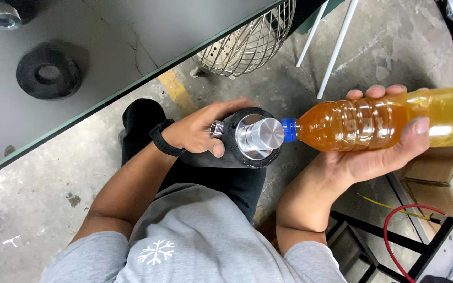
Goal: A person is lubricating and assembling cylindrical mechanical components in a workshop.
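Note:
My left hand (200,128) grips a black cylindrical part (237,149) that has a shiny metal knob on its end and a small threaded metal port by my thumb. A black watch sits on that wrist. My right hand (389,147) holds a clear plastic bottle (389,119) of amber-yellow liquid, lying almost level. The bottle's blue neck (288,130) touches the side of the metal knob (260,133). Both hands are over my lap, above a concrete floor.
A grey table with a green edge (132,89) runs across the upper left, carrying a black rubber ring (48,73) and a metal fitting (1,14). A wire fan guard (252,42) and white legs stand beyond. Cardboard boxes, a black frame (363,230) and red and yellow wires lie right.

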